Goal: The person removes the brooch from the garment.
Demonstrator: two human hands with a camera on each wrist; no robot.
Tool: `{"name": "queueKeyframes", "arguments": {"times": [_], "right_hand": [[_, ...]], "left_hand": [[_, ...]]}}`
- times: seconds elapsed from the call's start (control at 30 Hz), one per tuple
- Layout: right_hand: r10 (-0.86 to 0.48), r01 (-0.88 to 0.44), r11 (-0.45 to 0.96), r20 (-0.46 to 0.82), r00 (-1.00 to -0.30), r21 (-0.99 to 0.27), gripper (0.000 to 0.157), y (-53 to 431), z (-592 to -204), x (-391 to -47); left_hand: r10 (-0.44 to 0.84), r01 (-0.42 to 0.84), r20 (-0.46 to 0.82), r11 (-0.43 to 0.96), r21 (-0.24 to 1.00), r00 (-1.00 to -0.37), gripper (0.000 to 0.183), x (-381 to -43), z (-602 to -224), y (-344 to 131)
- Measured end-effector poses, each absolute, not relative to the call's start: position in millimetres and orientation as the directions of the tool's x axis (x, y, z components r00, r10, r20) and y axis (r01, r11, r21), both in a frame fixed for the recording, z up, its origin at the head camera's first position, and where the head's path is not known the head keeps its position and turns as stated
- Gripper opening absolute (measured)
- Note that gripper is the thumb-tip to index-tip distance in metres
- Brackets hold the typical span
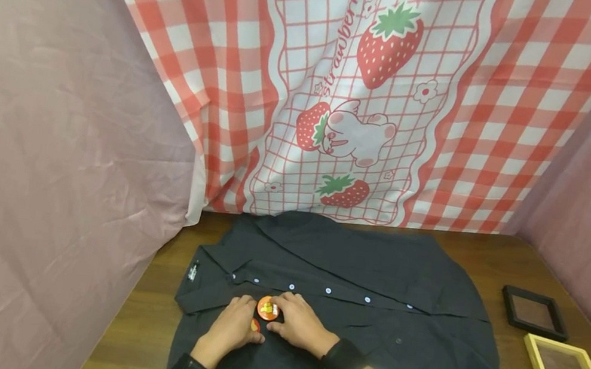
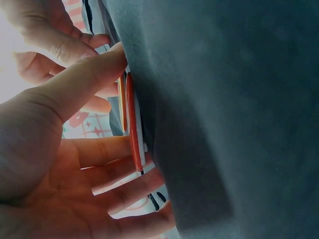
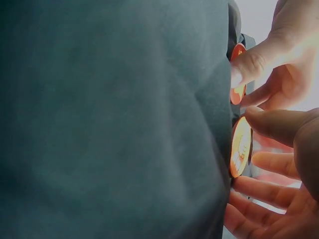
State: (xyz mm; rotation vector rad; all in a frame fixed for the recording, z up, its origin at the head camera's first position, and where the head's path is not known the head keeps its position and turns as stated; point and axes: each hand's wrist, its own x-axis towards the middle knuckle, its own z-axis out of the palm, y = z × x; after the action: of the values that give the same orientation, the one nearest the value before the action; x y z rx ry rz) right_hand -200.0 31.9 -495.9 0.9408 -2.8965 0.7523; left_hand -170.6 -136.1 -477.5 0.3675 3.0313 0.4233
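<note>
A dark shirt (image 1: 440, 350) lies spread on the wooden table, its collar at the left and a row of pale buttons (image 1: 328, 291) across it. My left hand (image 1: 231, 325) holds a red button badge (image 1: 255, 326) by its edge between thumb and fingers, largely covering it in the head view. The badge's white back faces the cloth in the left wrist view. Just beside it, my right hand (image 1: 303, 324) grips an orange badge (image 1: 268, 309) with a yellow and white picture, thumb and fingers at its rim. Both badges are right at the shirt's front.
To the right on the table (image 1: 132, 318) lie a black square frame (image 1: 511, 315) and a pale yellow frame (image 1: 531, 356). A strawberry-print checked cloth (image 1: 495, 139) hangs behind the table. Pink drapes (image 1: 69, 173) stand on both sides.
</note>
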Motion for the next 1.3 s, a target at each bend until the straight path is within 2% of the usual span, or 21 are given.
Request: {"name": "queueKeyframes", "arguments": {"times": [0.43,0.8,1.3], "right_hand": [[-0.567,-0.573,0.706,0.151,-0.81,-0.417,0.043,18.5,-501.6,-197.5],[-0.535,-0.559,0.71,0.188,-0.824,-0.428,0.038,19.6,-508.5,-196.1],[-0.497,-0.545,0.728,0.227,-0.838,-0.417,0.033,16.0,-501.2,-206.7]], "left_hand": [[0.215,0.188,-0.062,0.938,0.292,-0.975,0.065,-163.2,-480.1,-143.2],[0.26,0.241,-0.034,0.931,0.274,-0.965,0.065,-162.6,-483.0,-137.2],[0.236,0.212,-0.063,0.941,0.264,-0.97,0.067,-174.4,-476.0,-134.2]]}}
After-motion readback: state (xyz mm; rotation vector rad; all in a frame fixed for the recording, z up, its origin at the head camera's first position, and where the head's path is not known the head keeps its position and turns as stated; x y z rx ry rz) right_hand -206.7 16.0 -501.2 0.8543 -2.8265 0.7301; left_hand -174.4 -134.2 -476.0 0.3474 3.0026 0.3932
